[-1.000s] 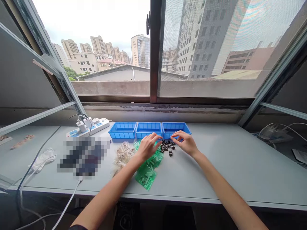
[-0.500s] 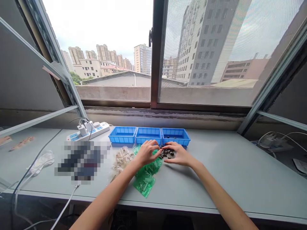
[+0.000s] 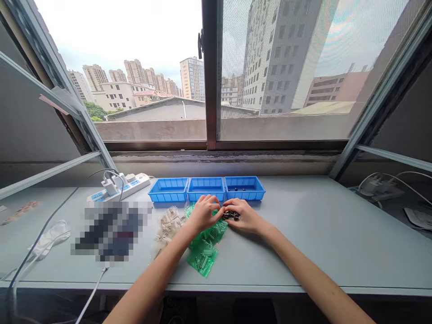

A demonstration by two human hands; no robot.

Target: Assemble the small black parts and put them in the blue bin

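Head view: the right hand (image 3: 245, 217) curves open around a small heap of dark parts (image 3: 232, 216) on the table, its thumb on the near side and its fingers on the far side, with pieces showing between them; whether the fingers press on any piece cannot be told. The left hand (image 3: 204, 213) meets it from the other side, fingers bent and tips close to those of the right hand; whether it pinches anything is hidden. Beneath and in front of the left hand lie green bags (image 3: 202, 258) with slim metallic pieces inside, and just left of these, a cluster of clear bags (image 3: 170, 220) with pale contents. Beyond the hands, three blue bins stand in a row: the right bin (image 3: 245, 195) has a few small dark pieces on its floor, the middle bin (image 3: 195, 197) is partly covered by the left hand, and the left bin (image 3: 168, 197) stands at the row's end. Farther left are a power strip (image 3: 137, 183) with plugs and a pixelated dark patch. The grey table (image 3: 320, 234) runs back towards a window (image 3: 211, 90) overlooking buildings.
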